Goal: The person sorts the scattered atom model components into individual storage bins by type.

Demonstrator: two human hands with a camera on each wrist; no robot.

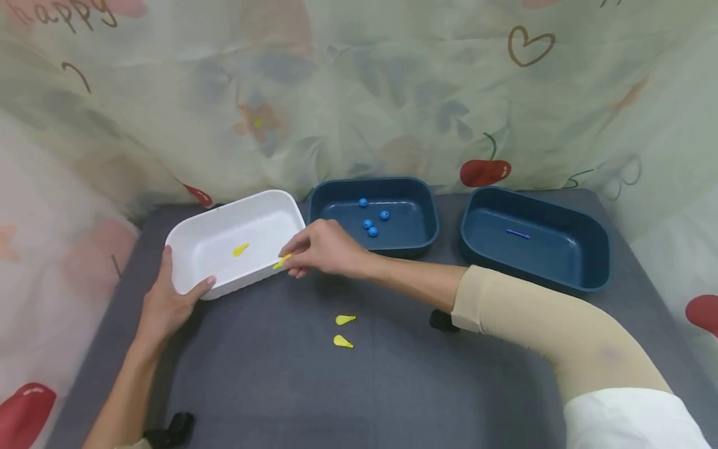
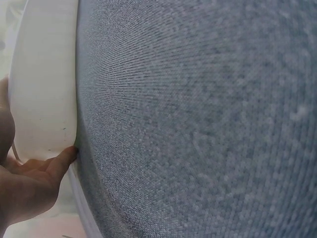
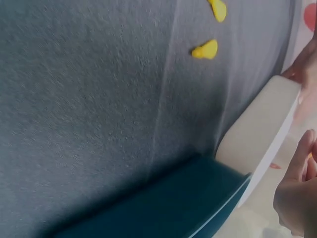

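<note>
My left hand (image 1: 168, 299) holds the white bin (image 1: 269, 224) at its near left corner, thumb over the rim; in the left wrist view its fingers (image 2: 62, 161) curl under the bin's lower edge. Between the thumb and fingers of my right hand (image 1: 328, 249) is a small yellow bulb-shaped piece (image 1: 282, 262), right at the bin's front rim. A similar yellow piece (image 1: 240, 250) lies inside on the bin floor. Two more, a farther yellow piece (image 1: 344, 320) and a nearer yellow piece (image 1: 343, 342), lie on the grey table.
A dark blue bin (image 1: 374, 183) with several blue beads (image 1: 384, 215) stands at the middle back, close beside the white one. Farther right, another dark blue bin (image 1: 561, 268) contains a small purple-blue rod (image 1: 518, 234). A patterned curtain (image 1: 359, 93) hangs behind the table.
</note>
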